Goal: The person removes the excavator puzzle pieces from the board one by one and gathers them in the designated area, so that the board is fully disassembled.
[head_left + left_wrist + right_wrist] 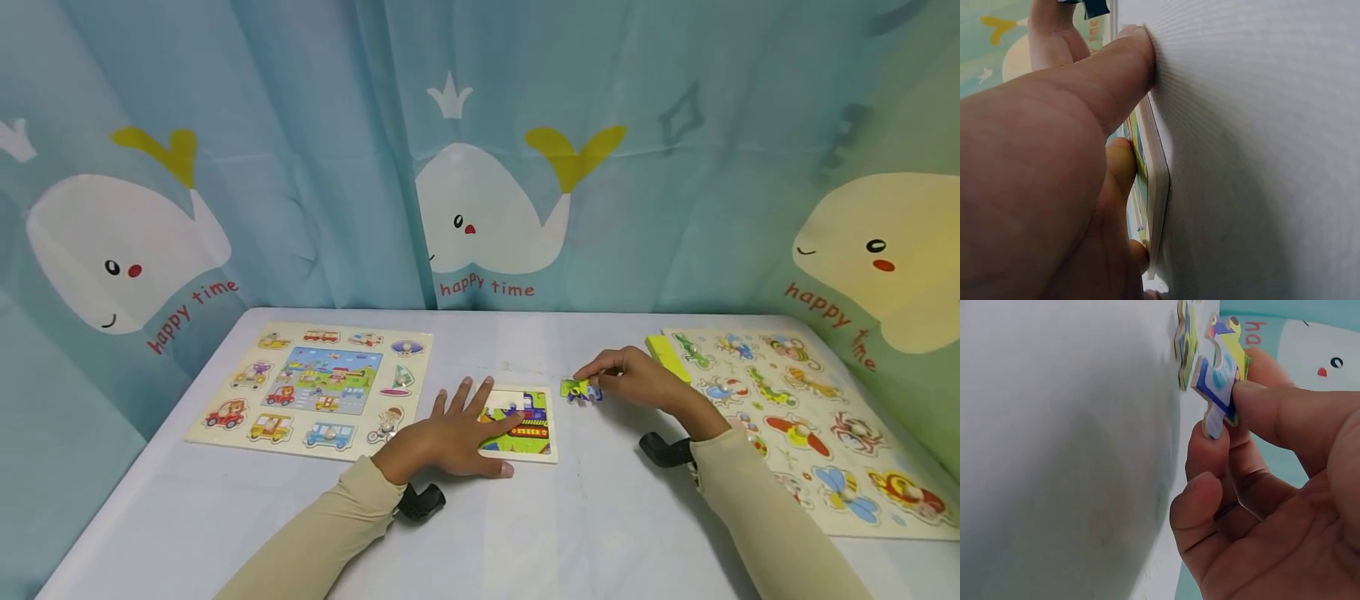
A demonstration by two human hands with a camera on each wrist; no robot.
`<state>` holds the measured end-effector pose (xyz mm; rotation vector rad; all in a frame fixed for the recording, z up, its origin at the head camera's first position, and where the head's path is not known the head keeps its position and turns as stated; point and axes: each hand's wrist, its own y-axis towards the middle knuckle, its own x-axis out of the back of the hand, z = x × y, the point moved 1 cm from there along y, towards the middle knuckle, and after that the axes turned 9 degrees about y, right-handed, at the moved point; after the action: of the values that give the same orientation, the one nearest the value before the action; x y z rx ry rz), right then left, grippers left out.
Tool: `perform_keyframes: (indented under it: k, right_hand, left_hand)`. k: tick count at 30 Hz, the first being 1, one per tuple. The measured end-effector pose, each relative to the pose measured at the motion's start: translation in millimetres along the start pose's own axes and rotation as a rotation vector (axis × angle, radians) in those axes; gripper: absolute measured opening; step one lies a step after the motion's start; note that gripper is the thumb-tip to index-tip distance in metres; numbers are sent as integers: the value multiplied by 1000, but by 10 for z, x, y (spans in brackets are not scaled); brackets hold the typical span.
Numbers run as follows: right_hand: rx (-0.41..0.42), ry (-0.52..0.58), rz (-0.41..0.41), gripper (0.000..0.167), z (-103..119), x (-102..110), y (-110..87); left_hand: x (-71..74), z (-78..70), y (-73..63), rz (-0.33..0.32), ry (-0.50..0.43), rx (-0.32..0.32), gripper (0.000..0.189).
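Observation:
My left hand (453, 439) lies with fingers spread over the left side of a small framed jigsaw puzzle (538, 427), partly covering its picture of a vehicle on green ground. A pale bare patch (517, 402) shows in the upper part of the frame. In the left wrist view, fingers touch the puzzle's edge (1159, 187). To the right of the puzzle, my right hand (641, 382) pinches a blue and yellow-green jigsaw piece (1219, 378) between thumb and fingers, tilted up off the table. Close beside it is another green jigsaw piece (1186, 350).
A large peg puzzle board with vehicles (258, 387) lies on the left of the white table (585, 533). On the right is an insect puzzle board (813, 467), with a yellow-green strip (666, 357) at its far left corner. A blue whale-print curtain (322, 167) hangs behind.

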<state>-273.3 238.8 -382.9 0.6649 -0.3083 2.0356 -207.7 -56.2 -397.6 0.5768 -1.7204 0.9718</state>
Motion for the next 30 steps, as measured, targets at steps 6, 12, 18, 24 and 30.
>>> perform_keyframes:
  k: [6,12,18,24,30]
  right_hand:
    - [8,-47,-18,26,-9,68,-23]
    - [-62,-85,-30,23,-61,78,-33]
    - [-66,-131,-47,21,-124,62,-15]
    - [-108,-148,-52,21,-180,34,-19]
    - [-121,-161,-63,20,-180,29,-30]
  left_hand:
    - [-10,8,3,-8,7,-5,76]
    - [-7,11,10,-7,0,-12,76]
    - [10,12,10,-11,9,-14,76]
    - [4,5,-8,0,-2,-15,76]
    - [7,-9,-27,-1,-3,-22,76]
